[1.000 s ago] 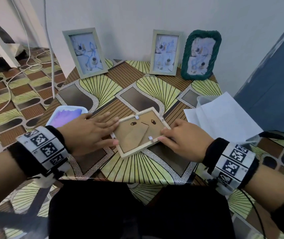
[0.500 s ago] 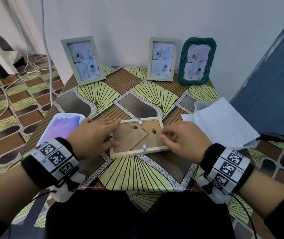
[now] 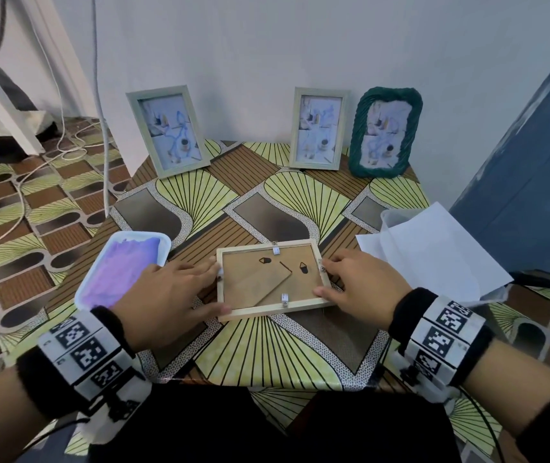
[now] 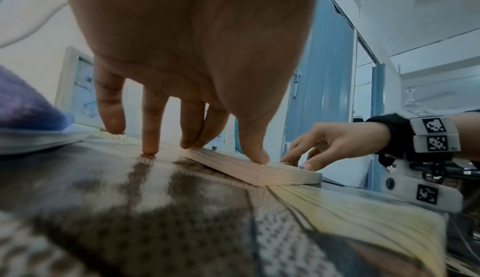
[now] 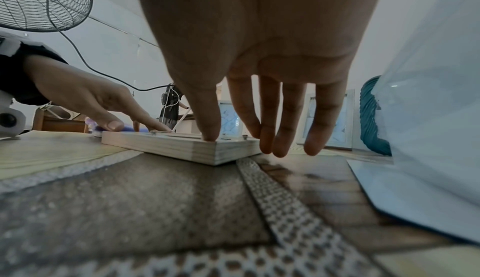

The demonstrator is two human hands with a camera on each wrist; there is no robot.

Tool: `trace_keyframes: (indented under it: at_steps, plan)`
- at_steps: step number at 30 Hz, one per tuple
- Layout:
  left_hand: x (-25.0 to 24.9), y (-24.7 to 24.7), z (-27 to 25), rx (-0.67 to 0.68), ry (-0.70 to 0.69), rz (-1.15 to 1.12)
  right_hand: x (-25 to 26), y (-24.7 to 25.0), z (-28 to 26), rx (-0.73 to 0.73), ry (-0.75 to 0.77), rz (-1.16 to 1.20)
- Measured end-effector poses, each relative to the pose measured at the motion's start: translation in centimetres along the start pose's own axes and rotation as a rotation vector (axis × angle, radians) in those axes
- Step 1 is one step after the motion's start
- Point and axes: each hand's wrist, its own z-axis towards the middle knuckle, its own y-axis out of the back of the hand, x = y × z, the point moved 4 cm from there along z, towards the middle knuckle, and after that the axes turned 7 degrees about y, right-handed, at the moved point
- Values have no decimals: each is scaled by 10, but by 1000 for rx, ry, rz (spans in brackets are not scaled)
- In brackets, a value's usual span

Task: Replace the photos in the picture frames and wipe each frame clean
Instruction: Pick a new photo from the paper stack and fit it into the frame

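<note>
Sitting at the left of the patterned bench [image 3: 300, 345] is a white tray [image 3: 163, 243] holding a purple cloth [image 3: 120, 272], just beside the left hand [image 3: 166, 295]. That hand is lying spread, its straight fingers reaching the left edge of the wooden picture frame [image 3: 268, 309] and its thumb pressing on the near left corner; in the left wrist view one fingertip is touching the bench itself. The frame is lying face down between the two hands, its brown backing board [image 3: 250, 282] and small white clips showing. The right hand [image 3: 357, 289] is resting with relaxed fingers against the right edge, thumb on the near right corner. A white sheet of paper [image 3: 433, 259] is lying to the right, partly covering a clear plastic piece that is hard to make out. Standing against the wall are two pale green frames [image 3: 166, 132] [image 3: 318, 128] and a dark green woven frame [image 3: 387, 133], their photos too blurred to read.
</note>
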Motion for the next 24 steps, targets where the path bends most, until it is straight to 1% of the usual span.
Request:
trace_keyframes:
  at_steps: [6, 13, 17, 24]
  plan:
    - [-2, -2, 1, -1, -7, -7, 1, -1, 2, 11, 24, 78]
    - [-1, -7, -4, 32, -1, -76, 2, -2, 2, 34, 52, 65]
    - [-3, -8, -1, 74, -42, -128, 2, -2, 2, 44, 51, 70]
    - [-10, 1, 5, 71, -112, 22, 0, -3, 3, 52, 46, 69]
